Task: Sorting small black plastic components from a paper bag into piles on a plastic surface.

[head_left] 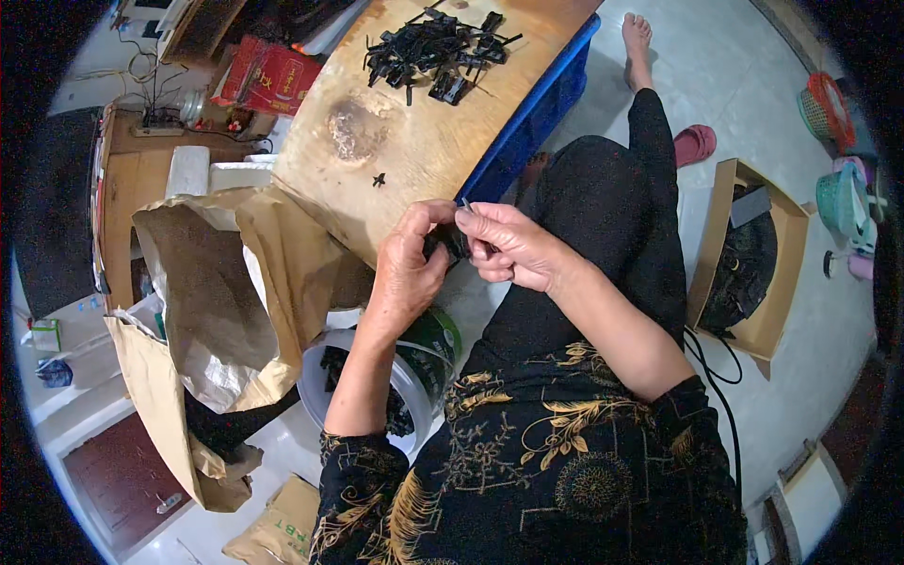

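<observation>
My left hand and my right hand meet over my lap, beside the near edge of the wooden board. Fingers of the left are closed round a small black piece, mostly covered by the hands. The right pinches thumb against finger, and a thin greyish tip sticks up there; its kind cannot be made out. Farther off on the board lies a heap of black plastic-looking pieces, with one small black bit nearer to me.
A blue plastic crate is under the board. Left of me stand an open brown paper sack and a white bucket holding black pieces. To the right are a cardboard box with black parts, a cable and a pink slipper.
</observation>
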Available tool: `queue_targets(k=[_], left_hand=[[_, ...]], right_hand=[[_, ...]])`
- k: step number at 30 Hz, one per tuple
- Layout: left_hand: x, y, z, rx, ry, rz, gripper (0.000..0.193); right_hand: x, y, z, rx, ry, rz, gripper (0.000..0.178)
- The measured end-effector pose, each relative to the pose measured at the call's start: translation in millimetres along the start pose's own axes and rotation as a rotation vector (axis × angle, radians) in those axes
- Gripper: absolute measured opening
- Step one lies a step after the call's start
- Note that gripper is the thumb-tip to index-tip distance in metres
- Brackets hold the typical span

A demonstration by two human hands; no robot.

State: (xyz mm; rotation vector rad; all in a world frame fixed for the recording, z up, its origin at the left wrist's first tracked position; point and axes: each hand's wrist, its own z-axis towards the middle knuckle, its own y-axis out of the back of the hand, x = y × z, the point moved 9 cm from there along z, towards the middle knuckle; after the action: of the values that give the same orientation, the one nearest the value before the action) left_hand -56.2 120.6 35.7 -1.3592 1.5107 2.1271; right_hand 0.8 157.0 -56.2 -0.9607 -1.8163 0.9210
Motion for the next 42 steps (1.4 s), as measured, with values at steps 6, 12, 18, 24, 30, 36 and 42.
queue_targets(k=[6,12,18,24,30,36,42], left_hand=[[-5,-2,4,0.051,0.093,-0.007,0.04],[1,0,4,0.142,0.027,0.21,0.032],[54,27,-25,-0.126,0.335,-0.137,0.011],[57,-27,-53,-0.017,0.567,-0.736,0.058],[45,-25,-41,0.034,0.508,-0.612,0.062],[38,-30,-33,0.021,0.442,-0.43,0.058],[33,-25,-29,-0.062,0.379,-0.318,0.046]], right_hand=[[-6,-2,2,0.035,-0.051,-0.042,0.02],[-7,0,3,0.04,-0.027,-0.093,0.016],[17,6,3,-0.089,0.248,-0.118,0.015],[21,-2,1,-0.074,0.362,-0.225,0.015],[23,-2,1,-0.118,0.393,-0.458,0.013],[16,12,13,-0.17,0.452,-0.554,0.009],[17,11,14,-0.18,0.418,-0.566,0.008]])
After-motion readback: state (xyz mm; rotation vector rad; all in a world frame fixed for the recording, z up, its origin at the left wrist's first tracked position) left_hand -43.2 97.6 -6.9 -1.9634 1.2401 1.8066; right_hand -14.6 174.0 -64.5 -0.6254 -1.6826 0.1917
